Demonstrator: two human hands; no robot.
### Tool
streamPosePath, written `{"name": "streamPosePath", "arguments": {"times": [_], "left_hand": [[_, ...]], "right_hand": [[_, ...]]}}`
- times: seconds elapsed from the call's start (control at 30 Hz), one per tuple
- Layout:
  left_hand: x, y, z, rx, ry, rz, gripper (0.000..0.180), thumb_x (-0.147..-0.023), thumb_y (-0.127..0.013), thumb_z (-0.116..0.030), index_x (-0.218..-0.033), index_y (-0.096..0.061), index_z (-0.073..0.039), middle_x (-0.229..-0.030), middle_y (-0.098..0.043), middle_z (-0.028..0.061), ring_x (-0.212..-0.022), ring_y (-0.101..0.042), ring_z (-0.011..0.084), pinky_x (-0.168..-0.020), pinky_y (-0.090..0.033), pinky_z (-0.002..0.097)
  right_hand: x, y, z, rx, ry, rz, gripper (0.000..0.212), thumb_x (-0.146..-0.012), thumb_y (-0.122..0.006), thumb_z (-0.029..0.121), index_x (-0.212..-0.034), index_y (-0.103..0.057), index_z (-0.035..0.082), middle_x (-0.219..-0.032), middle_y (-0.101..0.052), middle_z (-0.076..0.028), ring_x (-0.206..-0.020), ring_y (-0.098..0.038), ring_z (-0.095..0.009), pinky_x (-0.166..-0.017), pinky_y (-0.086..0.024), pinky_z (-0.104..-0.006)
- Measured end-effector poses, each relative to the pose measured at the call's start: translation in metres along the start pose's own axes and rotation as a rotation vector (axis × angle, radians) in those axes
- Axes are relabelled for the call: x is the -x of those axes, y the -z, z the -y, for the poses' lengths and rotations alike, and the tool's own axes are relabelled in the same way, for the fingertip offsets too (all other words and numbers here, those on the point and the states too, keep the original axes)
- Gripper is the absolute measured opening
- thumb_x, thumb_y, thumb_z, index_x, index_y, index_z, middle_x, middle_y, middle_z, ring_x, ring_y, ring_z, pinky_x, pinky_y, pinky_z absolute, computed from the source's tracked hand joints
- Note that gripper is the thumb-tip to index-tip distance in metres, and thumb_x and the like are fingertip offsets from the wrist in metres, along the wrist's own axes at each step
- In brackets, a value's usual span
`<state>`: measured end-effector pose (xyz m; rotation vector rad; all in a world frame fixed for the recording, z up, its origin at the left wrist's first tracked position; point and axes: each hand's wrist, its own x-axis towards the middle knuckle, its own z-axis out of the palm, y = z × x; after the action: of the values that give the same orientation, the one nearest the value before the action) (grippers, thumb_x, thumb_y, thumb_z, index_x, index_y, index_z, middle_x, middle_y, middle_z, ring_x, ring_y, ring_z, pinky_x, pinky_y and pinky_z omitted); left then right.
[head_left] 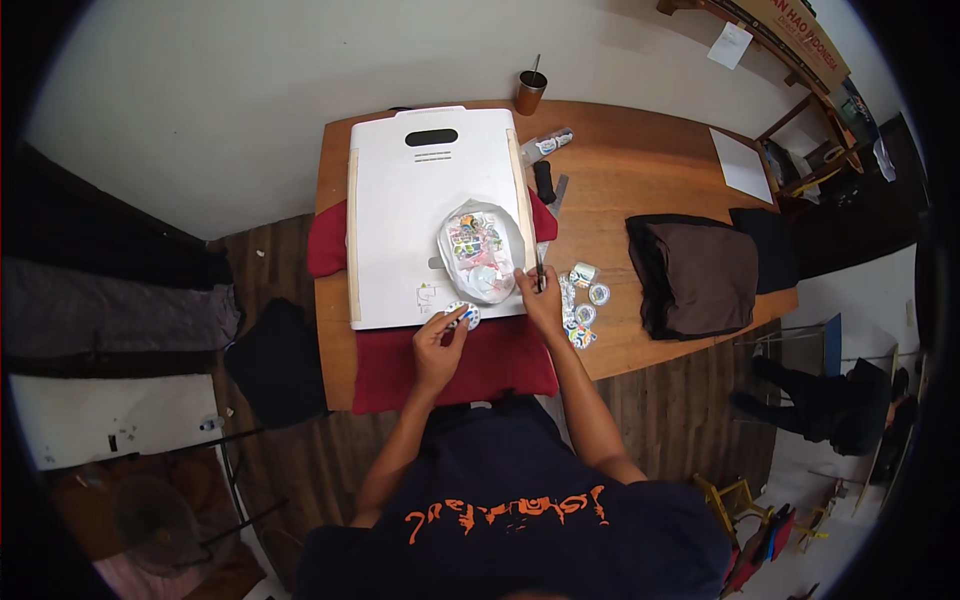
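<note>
My left hand (pixel 440 345) pinches a round white sticker piece (pixel 473 320) with blue printing, at the near edge of a white board (pixel 385 230). In my right hand (pixel 542 298) is a pair of scissors (pixel 540 262), its blades pointing away from me, beside the right edge of the board. Between and beyond the hands sits a white plastic-lined bowl (pixel 449 228) holding colourful printed paper scraps. To the right of my right hand lie several round printed stickers (pixel 599 294) on the wooden table. My fingers partly hide both held things.
The board rests over a red cloth (pixel 450 370) on the wooden table (pixel 660 180). Beyond it stand a brown cup (pixel 530 93) and a lying clear bottle (pixel 548 146). A metal ruler (pixel 559 193) lies right of the board; folded dark clothes (pixel 695 275) are farther right.
</note>
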<state>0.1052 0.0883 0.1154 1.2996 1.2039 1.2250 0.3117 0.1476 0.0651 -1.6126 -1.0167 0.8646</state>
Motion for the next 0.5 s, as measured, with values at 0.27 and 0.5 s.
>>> {"name": "streamPosePath", "arguments": {"times": [0.27,0.5], "left_hand": [[0.007,-0.017,0.007,0.028,0.056,-0.091,0.03,-0.09,-0.062,0.006,-0.12,-0.065,0.004,-0.105,-0.065,0.0112,-0.097,-0.062,0.0131,-0.086,-0.049,0.0227],[0.002,-0.036,-0.004,-0.011,0.032,-0.152,0.03,-0.091,-0.062,0.005,-0.121,-0.065,0.003,-0.108,-0.065,0.0109,-0.098,-0.061,0.0125,-0.084,-0.049,0.0223]], "right_hand": [[0.003,-0.005,-0.016,0.056,0.06,0.226,0.03,-0.08,-0.066,0.007,-0.099,-0.043,0.002,-0.077,-0.052,-0.006,-0.071,-0.053,-0.016,-0.069,-0.046,-0.0314],[0.03,0.008,-0.009,-0.006,0.043,0.263,0.03,-0.084,-0.072,0.013,-0.096,-0.047,0.004,-0.079,-0.049,-0.002,-0.07,-0.047,-0.01,-0.063,-0.042,-0.0262]]}}
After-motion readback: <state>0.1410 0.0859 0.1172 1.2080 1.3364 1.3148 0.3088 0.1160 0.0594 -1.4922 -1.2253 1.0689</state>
